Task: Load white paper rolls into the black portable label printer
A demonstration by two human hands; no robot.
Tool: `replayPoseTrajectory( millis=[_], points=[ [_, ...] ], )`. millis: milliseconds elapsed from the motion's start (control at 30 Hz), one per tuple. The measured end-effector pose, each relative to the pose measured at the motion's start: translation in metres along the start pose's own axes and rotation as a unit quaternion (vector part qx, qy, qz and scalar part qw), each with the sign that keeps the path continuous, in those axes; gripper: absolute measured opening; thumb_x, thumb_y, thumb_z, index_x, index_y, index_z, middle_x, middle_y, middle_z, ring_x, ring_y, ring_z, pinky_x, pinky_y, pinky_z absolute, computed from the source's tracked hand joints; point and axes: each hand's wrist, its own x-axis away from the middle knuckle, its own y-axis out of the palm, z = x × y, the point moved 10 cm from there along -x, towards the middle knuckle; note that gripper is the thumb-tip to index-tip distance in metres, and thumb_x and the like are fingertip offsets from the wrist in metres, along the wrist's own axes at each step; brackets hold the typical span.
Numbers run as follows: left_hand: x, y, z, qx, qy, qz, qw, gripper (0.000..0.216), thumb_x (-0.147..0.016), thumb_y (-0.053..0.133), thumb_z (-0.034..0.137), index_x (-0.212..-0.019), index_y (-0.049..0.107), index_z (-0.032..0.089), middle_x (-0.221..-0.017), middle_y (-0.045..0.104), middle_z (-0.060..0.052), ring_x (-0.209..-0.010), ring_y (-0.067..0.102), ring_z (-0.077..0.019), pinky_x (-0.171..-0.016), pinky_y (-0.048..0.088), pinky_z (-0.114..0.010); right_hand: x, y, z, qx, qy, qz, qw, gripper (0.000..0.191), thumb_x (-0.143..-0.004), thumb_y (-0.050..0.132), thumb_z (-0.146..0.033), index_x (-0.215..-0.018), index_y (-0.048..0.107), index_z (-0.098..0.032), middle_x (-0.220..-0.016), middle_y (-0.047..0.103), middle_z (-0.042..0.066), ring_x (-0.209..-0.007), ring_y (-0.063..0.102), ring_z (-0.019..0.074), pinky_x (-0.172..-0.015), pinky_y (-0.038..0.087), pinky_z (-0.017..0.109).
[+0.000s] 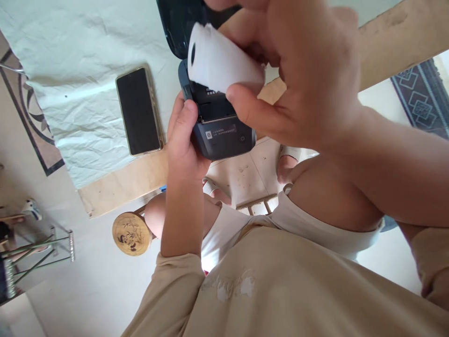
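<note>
Currently a white paper roll [224, 61] is held over the open compartment of a dark device [228, 140], with the round hole in its end turned to the left; whether the compartment is touched by the roll cannot be told. The roll is pinched by the right hand [298, 84], the thumb being pressed to its lower side and the fingers partly hidden behind it. The device is gripped at its left side by the left hand [184, 135], whose thumb is laid along the compartment's rim. Its lid [171, 28] is swung up, and its front is marked with a Bluetooth sign, small print and a power symbol. To the left of that hand, a phone [138, 112] with a dark screen is laid on a creased pale cloth [84, 93], by which a wooden tabletop [126, 178] is partly covered. Farther out, below the tabletop, a round stool [131, 234] decorated with a panda can be seen.
</note>
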Motion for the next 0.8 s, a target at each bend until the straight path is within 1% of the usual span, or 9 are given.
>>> replayPoseTrajectory(
  millis=[100, 233, 300, 433, 500, 567, 667, 733, 800],
  points=[
    [0.000, 0.001, 0.000, 0.002, -0.006, -0.009, 1.000, 0.026, -0.093, 0.067, 0.050, -0.105, 0.074, 0.028, -0.114, 0.078, -0.003, -0.145, 0.055, -0.0268, -0.122, 0.048, -0.037, -0.005, 0.012, -0.002, 0.164, 0.002, -0.041, 0.986, 0.062, -0.088, 0.042, -0.028, -0.148, 0.052, -0.016, -0.126, 0.066, 0.000, -0.124, 0.066, 0.0204, -0.114, 0.053, 0.038],
    [0.001, -0.002, 0.000, -0.008, -0.011, 0.008, 1.000, 0.029, -0.088, 0.075, 0.050, -0.106, 0.073, 0.027, -0.113, 0.078, -0.004, -0.149, 0.051, -0.0289, -0.118, 0.050, -0.036, -0.007, 0.025, 0.001, 0.261, 0.006, -0.083, 0.962, 0.063, -0.084, 0.045, -0.021, -0.146, 0.050, -0.033, -0.119, 0.069, -0.004, -0.103, 0.069, 0.0176, -0.095, 0.055, 0.035],
    [0.001, -0.001, -0.001, -0.007, -0.017, 0.009, 1.000, 0.030, -0.089, 0.074, 0.051, -0.107, 0.073, 0.027, -0.111, 0.078, -0.004, -0.147, 0.053, -0.0288, -0.116, 0.050, -0.035, -0.005, 0.026, 0.000, 0.258, -0.006, -0.075, 0.963, 0.060, -0.083, 0.046, -0.021, -0.142, 0.053, -0.031, -0.125, 0.067, -0.003, -0.104, 0.068, 0.0179, -0.093, 0.054, 0.034],
    [0.004, 0.002, 0.001, 0.014, -0.015, 0.011, 1.000, 0.021, -0.094, 0.069, 0.045, -0.103, 0.074, 0.027, -0.104, 0.078, -0.001, -0.133, 0.062, -0.0225, -0.114, 0.049, -0.031, 0.005, 0.016, -0.017, 0.183, -0.093, -0.004, 0.979, 0.047, -0.091, 0.039, -0.024, -0.134, 0.058, -0.022, -0.127, 0.064, 0.000, -0.110, 0.064, 0.0148, -0.087, 0.053, 0.029],
    [0.005, 0.003, 0.003, 0.011, -0.009, 0.014, 1.000, 0.017, -0.093, 0.070, 0.043, -0.100, 0.074, 0.027, -0.098, 0.076, 0.000, -0.123, 0.067, -0.0207, -0.111, 0.050, -0.030, 0.009, 0.017, -0.020, 0.143, -0.120, -0.005, 0.982, 0.044, -0.094, 0.034, -0.019, -0.130, 0.059, -0.023, -0.127, 0.062, 0.000, -0.115, 0.062, 0.0121, -0.083, 0.051, 0.024],
    [0.005, 0.003, 0.003, -0.002, -0.009, 0.018, 1.000, 0.016, -0.092, 0.071, 0.042, -0.095, 0.074, 0.027, -0.095, 0.074, 0.000, -0.112, 0.069, -0.0203, -0.106, 0.051, -0.030, 0.011, 0.019, -0.021, 0.135, -0.142, -0.007, 0.981, 0.041, -0.096, 0.030, -0.015, -0.121, 0.061, -0.024, -0.126, 0.061, 0.000, -0.114, 0.061, 0.0098, -0.085, 0.051, 0.024],
    [0.003, 0.000, 0.001, -0.002, -0.010, 0.025, 1.000, 0.016, -0.091, 0.071, 0.043, -0.092, 0.073, 0.027, -0.093, 0.071, -0.001, -0.097, 0.068, -0.0194, -0.093, 0.054, -0.030, 0.015, 0.019, -0.027, 0.142, -0.198, 0.009, 0.970, 0.029, -0.098, 0.035, -0.020, -0.111, 0.061, -0.021, -0.123, 0.061, 0.001, -0.108, 0.061, 0.0081, -0.090, 0.051, 0.025],
    [0.001, -0.002, -0.001, 0.007, -0.007, 0.023, 1.000, 0.017, -0.091, 0.071, 0.044, -0.095, 0.074, 0.027, -0.093, 0.072, 0.000, -0.094, 0.066, -0.0193, -0.090, 0.055, -0.030, 0.015, 0.022, -0.025, 0.141, -0.207, -0.005, 0.968, 0.026, -0.095, 0.044, -0.022, -0.117, 0.059, -0.022, -0.126, 0.060, 0.000, -0.112, 0.060, 0.0086, -0.093, 0.051, 0.025],
    [0.000, -0.004, -0.003, 0.012, -0.008, 0.019, 1.000, 0.019, -0.091, 0.070, 0.044, -0.099, 0.074, 0.027, -0.095, 0.074, 0.000, -0.098, 0.067, -0.0201, -0.093, 0.055, -0.030, 0.014, 0.021, -0.021, 0.145, -0.198, 0.000, 0.969, 0.030, -0.093, 0.046, -0.020, -0.121, 0.056, -0.021, -0.125, 0.060, -0.001, -0.110, 0.060, 0.0077, -0.094, 0.051, 0.024]
  ],
)
